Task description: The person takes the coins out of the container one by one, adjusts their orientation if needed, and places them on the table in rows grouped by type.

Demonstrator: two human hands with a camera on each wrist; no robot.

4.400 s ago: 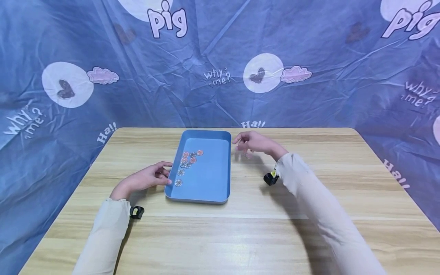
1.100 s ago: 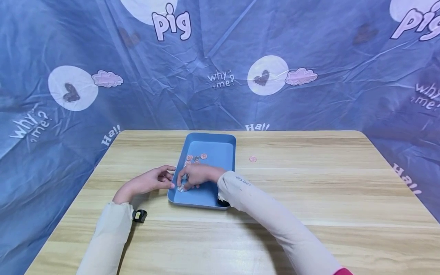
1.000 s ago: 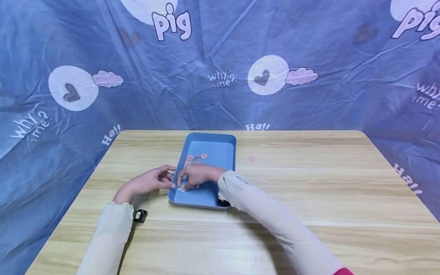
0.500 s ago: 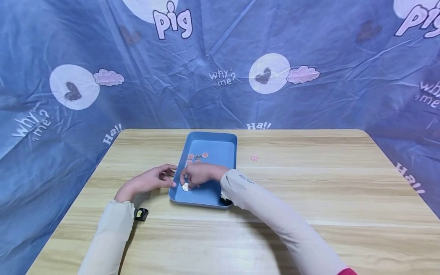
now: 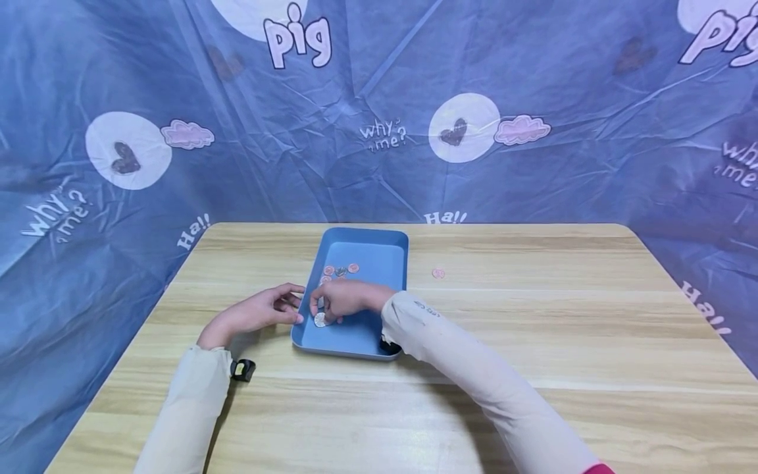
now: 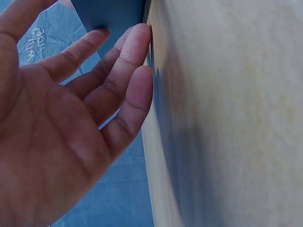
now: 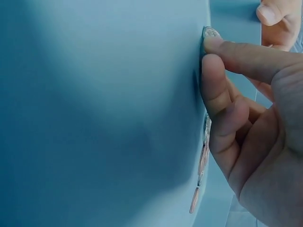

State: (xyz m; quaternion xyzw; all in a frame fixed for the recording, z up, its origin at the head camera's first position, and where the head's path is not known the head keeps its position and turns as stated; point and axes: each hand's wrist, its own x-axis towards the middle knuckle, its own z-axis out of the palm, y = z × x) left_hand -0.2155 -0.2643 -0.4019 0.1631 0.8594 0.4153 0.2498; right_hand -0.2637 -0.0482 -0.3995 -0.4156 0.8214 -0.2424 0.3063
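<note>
A blue tray [image 5: 379, 253] lies on the wooden table [image 5: 474, 408], with several copper and silver coins [image 5: 340, 270] on its far left floor. My right hand [image 5: 342, 299] reaches into the tray's near left corner. Its index fingertip [image 7: 212, 46] presses on a silver coin [image 5: 320, 320] [image 7: 211, 32], and the thumb [image 7: 272, 14] stands a little apart from it. My left hand [image 5: 260, 313] [image 6: 71, 118] rests on the table, its relaxed fingers straight and touching the tray's left wall [image 6: 113, 14]. One pink-copper coin [image 5: 438, 272] lies alone on the table to the right of the tray.
A blue printed cloth [image 5: 379, 131] hangs behind and beside the table as a backdrop. A small black wrist camera [image 5: 241, 370] sits by my left cuff. Bare tabletop stretches to the right and front of the tray.
My right hand came from the table right of the tray, where a coin now lies, into the tray's near left corner. Over the last second the silver coin slid slightly right. The left hand stayed.
</note>
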